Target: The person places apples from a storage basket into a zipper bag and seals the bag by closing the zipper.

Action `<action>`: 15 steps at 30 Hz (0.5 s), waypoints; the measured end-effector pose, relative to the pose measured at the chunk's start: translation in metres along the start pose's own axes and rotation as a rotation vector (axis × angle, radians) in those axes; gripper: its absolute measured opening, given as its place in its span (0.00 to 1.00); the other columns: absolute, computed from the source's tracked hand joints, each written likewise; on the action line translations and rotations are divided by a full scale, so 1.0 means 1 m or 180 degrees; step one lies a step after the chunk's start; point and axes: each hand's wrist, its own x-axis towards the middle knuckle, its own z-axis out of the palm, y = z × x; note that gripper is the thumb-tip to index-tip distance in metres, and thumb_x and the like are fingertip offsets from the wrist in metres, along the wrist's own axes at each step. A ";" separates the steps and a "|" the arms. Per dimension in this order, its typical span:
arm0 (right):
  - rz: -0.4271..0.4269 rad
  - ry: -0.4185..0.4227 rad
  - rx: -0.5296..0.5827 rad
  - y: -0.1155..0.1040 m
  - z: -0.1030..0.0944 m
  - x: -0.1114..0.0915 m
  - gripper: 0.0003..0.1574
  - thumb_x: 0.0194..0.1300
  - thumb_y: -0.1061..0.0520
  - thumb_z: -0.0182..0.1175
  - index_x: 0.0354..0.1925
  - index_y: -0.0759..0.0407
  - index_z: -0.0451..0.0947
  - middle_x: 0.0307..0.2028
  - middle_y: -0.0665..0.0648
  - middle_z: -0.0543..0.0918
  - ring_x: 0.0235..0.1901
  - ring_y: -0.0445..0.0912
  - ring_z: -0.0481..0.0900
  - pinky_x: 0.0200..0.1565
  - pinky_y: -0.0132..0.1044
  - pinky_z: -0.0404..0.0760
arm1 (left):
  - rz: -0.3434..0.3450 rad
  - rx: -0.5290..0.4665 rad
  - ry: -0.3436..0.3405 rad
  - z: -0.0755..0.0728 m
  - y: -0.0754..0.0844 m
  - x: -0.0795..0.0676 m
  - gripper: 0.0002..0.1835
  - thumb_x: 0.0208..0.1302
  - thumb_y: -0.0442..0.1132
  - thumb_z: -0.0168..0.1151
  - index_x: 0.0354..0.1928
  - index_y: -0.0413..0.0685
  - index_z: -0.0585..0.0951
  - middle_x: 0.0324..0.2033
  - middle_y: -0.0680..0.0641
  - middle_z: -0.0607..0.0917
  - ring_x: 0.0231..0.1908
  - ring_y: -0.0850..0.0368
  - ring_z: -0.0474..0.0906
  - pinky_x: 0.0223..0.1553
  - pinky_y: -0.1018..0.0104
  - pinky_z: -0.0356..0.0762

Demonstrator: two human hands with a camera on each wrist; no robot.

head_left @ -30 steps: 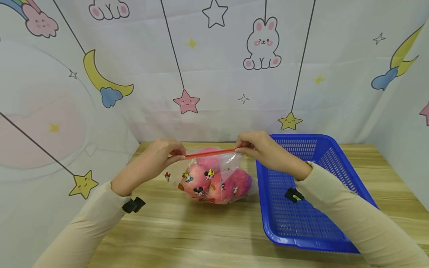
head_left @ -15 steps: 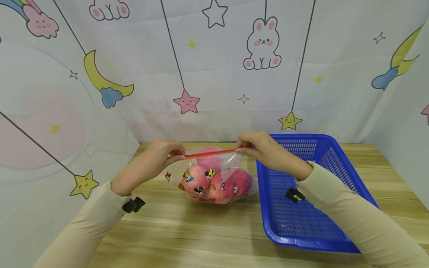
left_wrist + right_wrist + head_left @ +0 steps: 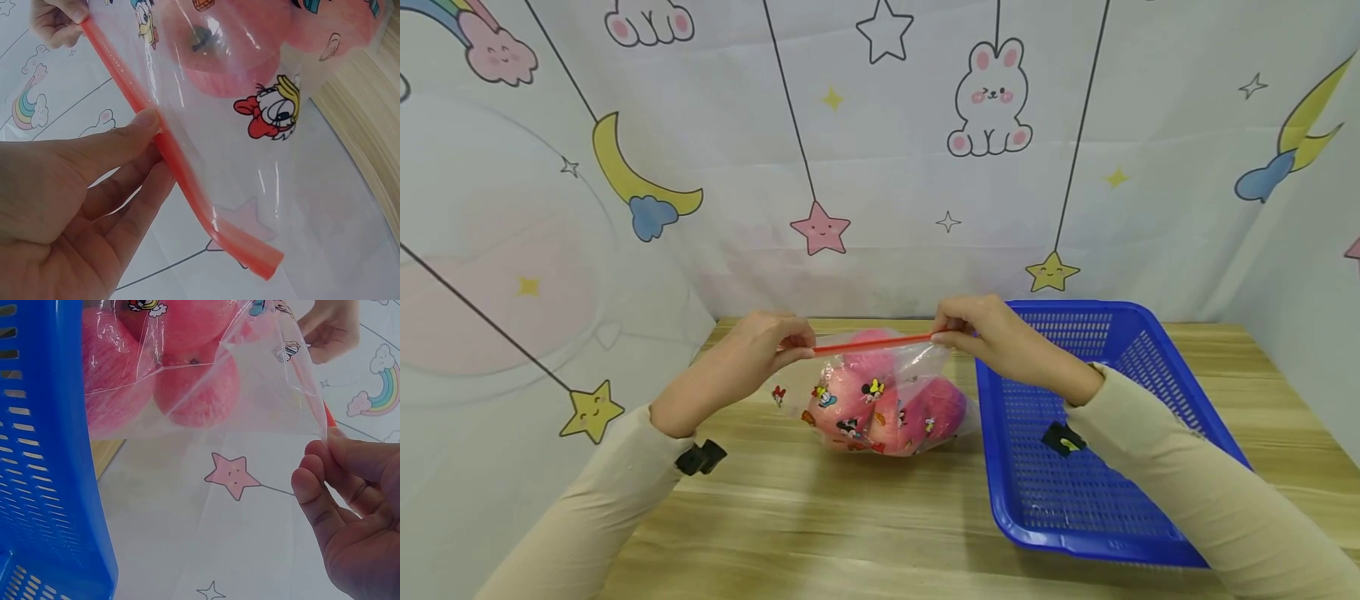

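Note:
A clear zip bag (image 3: 917, 367) printed with small cartoon figures stands on the table, with several pink-red apples (image 3: 842, 400) inside. Along its top runs a red zip strip (image 3: 872, 342), stretched nearly level between both hands. My left hand (image 3: 760, 346) pinches the strip toward its left part; in the left wrist view, a free end of the strip (image 3: 247, 250) sticks out past the thumb and fingers. At the other end, my right hand (image 3: 981, 329) pinches the bag's top corner between thumb and fingertips, as the right wrist view shows.
A blue plastic basket (image 3: 1000, 500) with slotted walls stands just right of the bag, under the right forearm. The wooden table (image 3: 790, 533) ends at a printed cloth backdrop (image 3: 895, 275) behind.
Both hands keep their pinch on the bag's strip. The whole head view has shifted very slightly; the bag, apples and basket look otherwise unchanged.

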 end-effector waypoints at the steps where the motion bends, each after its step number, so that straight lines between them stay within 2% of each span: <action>1: -0.0001 0.0005 -0.0003 0.000 0.000 0.000 0.05 0.68 0.65 0.62 0.34 0.57 0.80 0.27 0.50 0.81 0.27 0.43 0.74 0.31 0.37 0.75 | -0.0005 0.0004 0.0002 0.000 0.000 0.000 0.02 0.62 0.32 0.68 0.33 0.44 0.83 0.28 0.52 0.83 0.29 0.59 0.77 0.34 0.62 0.79; 15: 0.0030 -0.0021 0.0012 0.001 -0.001 -0.003 0.04 0.68 0.65 0.62 0.35 0.58 0.81 0.28 0.50 0.81 0.28 0.42 0.74 0.32 0.35 0.76 | -0.0017 0.0025 0.0023 0.000 -0.002 -0.002 0.02 0.62 0.32 0.69 0.32 0.43 0.84 0.29 0.51 0.84 0.30 0.59 0.80 0.34 0.61 0.81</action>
